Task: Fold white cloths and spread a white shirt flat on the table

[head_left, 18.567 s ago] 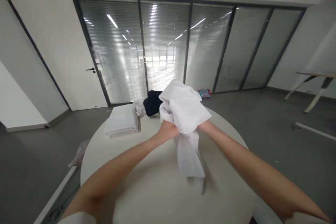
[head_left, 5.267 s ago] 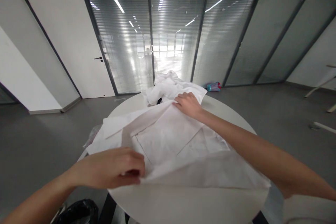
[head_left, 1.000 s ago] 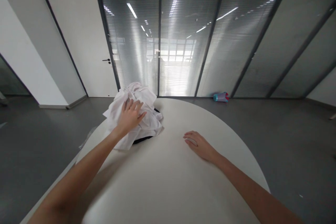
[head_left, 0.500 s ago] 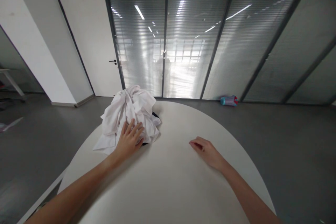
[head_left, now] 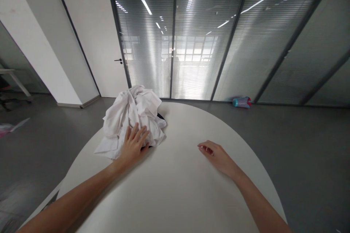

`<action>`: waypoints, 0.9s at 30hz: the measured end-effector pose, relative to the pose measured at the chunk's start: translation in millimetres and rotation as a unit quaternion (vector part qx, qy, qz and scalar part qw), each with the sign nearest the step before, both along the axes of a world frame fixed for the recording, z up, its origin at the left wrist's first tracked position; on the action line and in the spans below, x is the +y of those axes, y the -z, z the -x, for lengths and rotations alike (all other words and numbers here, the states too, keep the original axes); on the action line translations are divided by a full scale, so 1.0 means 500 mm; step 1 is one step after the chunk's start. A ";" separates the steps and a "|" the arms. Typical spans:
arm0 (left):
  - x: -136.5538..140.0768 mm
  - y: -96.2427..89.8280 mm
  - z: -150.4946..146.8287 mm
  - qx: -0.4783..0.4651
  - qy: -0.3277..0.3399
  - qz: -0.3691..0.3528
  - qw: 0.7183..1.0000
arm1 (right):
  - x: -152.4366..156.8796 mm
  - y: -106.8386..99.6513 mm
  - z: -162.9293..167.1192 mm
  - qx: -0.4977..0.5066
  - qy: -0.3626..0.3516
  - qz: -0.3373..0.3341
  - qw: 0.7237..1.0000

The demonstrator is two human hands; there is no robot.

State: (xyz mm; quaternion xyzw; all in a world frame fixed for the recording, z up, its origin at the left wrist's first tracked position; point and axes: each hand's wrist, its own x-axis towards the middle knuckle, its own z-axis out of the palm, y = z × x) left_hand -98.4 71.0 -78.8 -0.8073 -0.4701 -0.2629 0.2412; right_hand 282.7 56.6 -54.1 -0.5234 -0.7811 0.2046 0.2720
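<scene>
A crumpled heap of white cloth [head_left: 131, 109] lies on the far left part of the round white table [head_left: 175, 189]. Dark material peeks out from under it at the right and front; its kind is hidden. My left hand [head_left: 134, 143] rests against the front of the heap, fingers spread and not gripping. To the right, over the tabletop and apart from the cloth, my right hand [head_left: 216, 154] is loosely curled, thumb and fingertips close together. I see nothing held in it.
On the floor beyond the table lies a blue, patterned and red bundle [head_left: 241, 102] by the glass partition [head_left: 191, 36]. A white door [head_left: 90, 36] and a pillar [head_left: 51, 43] stand at the left. Part of a desk [head_left: 16, 78] shows at the left edge.
The view has tilted and shifted slightly. Both hands keep nearly the same places over the table, and the right fingers look a little looser. The cloth heap keeps its shape.
</scene>
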 end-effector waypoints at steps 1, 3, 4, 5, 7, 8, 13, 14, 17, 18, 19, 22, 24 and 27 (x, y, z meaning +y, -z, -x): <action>0.000 0.002 -0.002 0.000 -0.002 0.000 1.000 | 0.000 0.002 0.000 -0.002 0.002 0.000 1.000; -0.001 0.006 -0.004 -0.002 -0.002 0.002 1.000 | 0.001 0.007 0.000 -0.006 0.001 0.002 1.000; -0.001 0.007 -0.005 -0.003 -0.001 0.003 1.000 | 0.001 0.009 0.001 -0.009 -0.001 0.003 1.000; -0.001 0.009 -0.004 -0.004 0.001 0.005 1.000 | 0.001 0.010 0.001 -0.012 -0.003 0.004 1.000; -0.001 0.012 -0.002 -0.004 0.005 0.009 1.000 | 0.001 0.013 0.001 -0.020 -0.004 0.006 1.000; -0.001 0.014 -0.002 -0.004 0.006 0.010 1.000 | 0.001 0.014 0.000 -0.023 -0.003 0.008 1.000; -0.005 0.020 -0.005 -0.011 0.002 0.012 1.000 | 0.005 0.018 -0.003 -0.020 -0.010 0.011 1.000; -0.007 0.021 -0.007 -0.011 0.001 0.013 1.000 | 0.005 0.019 -0.003 -0.017 -0.011 0.011 1.000; -0.010 0.021 -0.013 -0.010 -0.005 0.014 1.000 | 0.005 0.021 -0.002 -0.006 -0.012 0.012 1.000; -0.011 0.021 -0.015 -0.010 -0.006 0.015 1.000 | 0.004 0.021 -0.002 -0.003 -0.014 0.013 1.000; -0.011 0.021 -0.016 -0.011 -0.006 0.015 1.000 | 0.003 0.021 -0.001 0.000 -0.016 0.013 1.000; -0.013 0.020 -0.019 -0.018 -0.007 0.015 1.000 | 0.001 0.019 -0.001 0.007 -0.020 0.018 1.000; -0.014 0.020 -0.020 -0.021 -0.007 0.016 1.000 | 0.002 0.020 -0.002 0.008 -0.024 0.021 0.999; -0.014 0.020 -0.021 -0.027 -0.004 0.020 0.999 | 0.005 0.026 -0.005 0.012 -0.028 0.022 0.999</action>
